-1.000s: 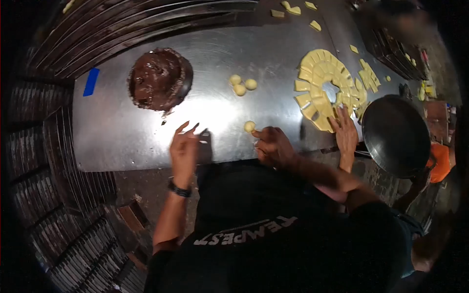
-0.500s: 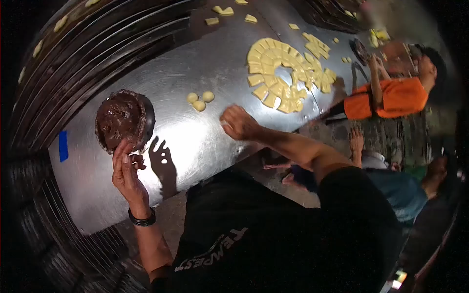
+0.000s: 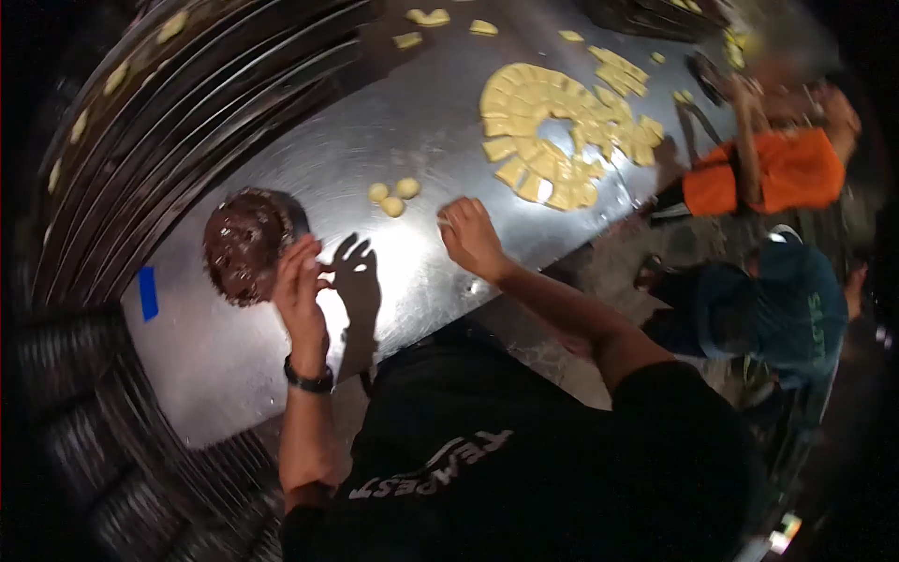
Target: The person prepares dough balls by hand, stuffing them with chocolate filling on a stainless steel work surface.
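A round bowl of dark brown, chocolate-like paste [image 3: 245,245] sits on the left of the metal table. Just right of its rim is my left hand [image 3: 302,288], raised with fingers apart and casting a shadow on the metal. Low over the tabletop, my right hand [image 3: 471,239] is curled, and a pale bit of dough shows at its fingers; most of that piece is hidden. Three pale dough balls [image 3: 392,197] lie grouped to the left of my right hand. Beyond it, flat yellow dough pieces [image 3: 534,117] are laid out in a ring.
The metal table [image 3: 318,187] carries a strip of blue tape [image 3: 148,293] near its left end. Stacked dark trays [image 3: 215,103] line the far left side. A co-worker in an orange top [image 3: 773,173] is at the table's far right; another person in dark green [image 3: 801,300] is nearer.
My left hand has moved from the bowl's lower edge to its right side. My right hand stays curled near the dough balls. The view has shifted slightly.
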